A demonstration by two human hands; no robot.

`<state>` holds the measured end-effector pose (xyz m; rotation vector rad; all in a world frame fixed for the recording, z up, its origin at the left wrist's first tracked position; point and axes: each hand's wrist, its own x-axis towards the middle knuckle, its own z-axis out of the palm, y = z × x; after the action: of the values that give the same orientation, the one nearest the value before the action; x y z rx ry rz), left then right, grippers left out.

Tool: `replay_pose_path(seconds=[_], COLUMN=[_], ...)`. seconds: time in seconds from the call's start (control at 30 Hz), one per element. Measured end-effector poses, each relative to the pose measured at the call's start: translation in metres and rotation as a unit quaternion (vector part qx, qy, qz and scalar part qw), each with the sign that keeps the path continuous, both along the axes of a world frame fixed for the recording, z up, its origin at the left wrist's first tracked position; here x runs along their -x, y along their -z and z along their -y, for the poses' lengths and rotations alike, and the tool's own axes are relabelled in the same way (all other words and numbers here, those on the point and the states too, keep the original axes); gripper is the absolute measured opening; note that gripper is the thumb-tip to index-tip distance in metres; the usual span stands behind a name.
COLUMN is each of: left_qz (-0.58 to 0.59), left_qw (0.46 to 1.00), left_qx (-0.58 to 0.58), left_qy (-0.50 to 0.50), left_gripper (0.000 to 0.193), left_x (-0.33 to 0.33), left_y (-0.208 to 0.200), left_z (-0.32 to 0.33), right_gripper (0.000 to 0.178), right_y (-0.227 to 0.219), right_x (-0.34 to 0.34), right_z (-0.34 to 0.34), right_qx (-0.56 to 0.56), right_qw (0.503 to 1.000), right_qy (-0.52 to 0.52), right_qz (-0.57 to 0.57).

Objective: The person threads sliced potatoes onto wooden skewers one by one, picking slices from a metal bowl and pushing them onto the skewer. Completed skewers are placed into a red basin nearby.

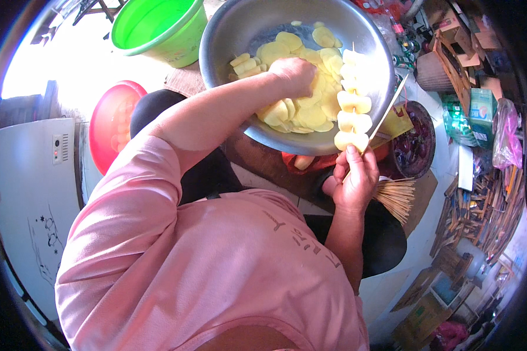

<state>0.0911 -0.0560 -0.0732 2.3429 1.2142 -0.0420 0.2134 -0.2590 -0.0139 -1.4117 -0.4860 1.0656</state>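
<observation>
A wide metal basin [216,50] holds a heap of thin, pale yellow potato slices [310,114]. My left hand [298,76] reaches down into that heap, its knuckles up and its fingertips hidden among the slices. Over the basin's near right rim, my right hand [357,178] is closed on the lower end of a skewer of potato slices [352,105], threaded in a row and pointing up and away. A bare wooden skewer [389,111] slants up to the right from the same hand.
A bundle of bare skewers [395,200] lies beside my right wrist. A green tub [158,35] and a red basin [114,123] stand to the left, near a white appliance [32,193]. Right of the metal basin sits a dark bowl [418,140]; firewood [486,213] lies beyond.
</observation>
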Motion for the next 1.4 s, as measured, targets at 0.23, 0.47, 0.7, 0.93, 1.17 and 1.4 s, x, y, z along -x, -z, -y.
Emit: replay_pose_path(seconds=[0.23, 0.47, 0.7, 0.93, 1.17, 1.4], left_qz=[-0.034, 0.031, 0.05, 0.065, 0.252, 0.483], left_qw=[0.998, 0.999, 0.999, 0.993, 0.947, 0.767], left_qx=[-0.009, 0.008, 0.013, -0.091, 0.118, 0.265], left_qy=[0.059, 0.041, 0.007, 0.027, -0.16, -0.327], left_gripper=[0.016, 0.019, 0.02, 0.013, 0.014, 0.012], left_x=[-0.009, -0.002, 0.005, 0.0, 0.017, 0.029], left_y=[0.007, -0.003, 0.002, 0.012, -0.003, -0.046], left_z=[0.007, -0.003, -0.012, -0.006, -0.038, -0.046], right_gripper=[0.014, 0.015, 0.014, 0.013, 0.015, 0.019], right_y=[0.003, 0.007, 0.006, 0.007, 0.002, -0.001], right_x=[0.001, 0.0, 0.003, 0.005, 0.007, 0.012], right_z=[0.002, 0.002, 0.0, 0.0, 0.001, 0.002], right_qx=[0.012, -0.01, 0.006, 0.01, 0.023, 0.048], right_qw=[1.0, 1.0, 1.0, 0.999, 0.998, 0.994], right_qy=[-0.011, -0.021, -0.024, -0.041, -0.05, -0.095], right_qz=[0.018, 0.02, 0.017, 0.02, 0.01, 0.013])
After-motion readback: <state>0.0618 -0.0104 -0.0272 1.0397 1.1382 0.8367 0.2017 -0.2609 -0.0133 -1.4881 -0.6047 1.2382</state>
